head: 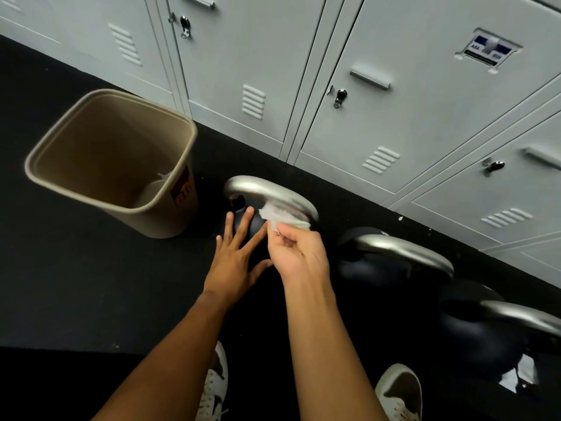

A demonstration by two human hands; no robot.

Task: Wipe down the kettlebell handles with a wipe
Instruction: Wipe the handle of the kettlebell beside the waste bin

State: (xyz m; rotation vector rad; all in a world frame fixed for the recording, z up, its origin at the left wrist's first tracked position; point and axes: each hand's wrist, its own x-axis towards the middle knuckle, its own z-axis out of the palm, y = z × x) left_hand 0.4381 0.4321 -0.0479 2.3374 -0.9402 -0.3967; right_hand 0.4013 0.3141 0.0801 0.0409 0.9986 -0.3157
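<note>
Now R hand [296, 253] wipe [280, 217] on handle [270, 191], running left-right.

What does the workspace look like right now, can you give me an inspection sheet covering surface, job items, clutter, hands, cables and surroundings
Surface: black floor, a few small pale specks near the lockers.
Job's things: three kettlebells in a row with silver handles; white wipe pressed on the first kettlebell handle; second kettlebell and third kettlebell untouched by either hand.
Clutter: tan waste bin left of the kettlebells, something white inside it.
Hands: right hand pinches the wipe; left hand spread open, flat on the first kettlebell's dark body.
Cables: nothing seen.
Surroundings: grey lockers behind; two white shoes below.
</note>
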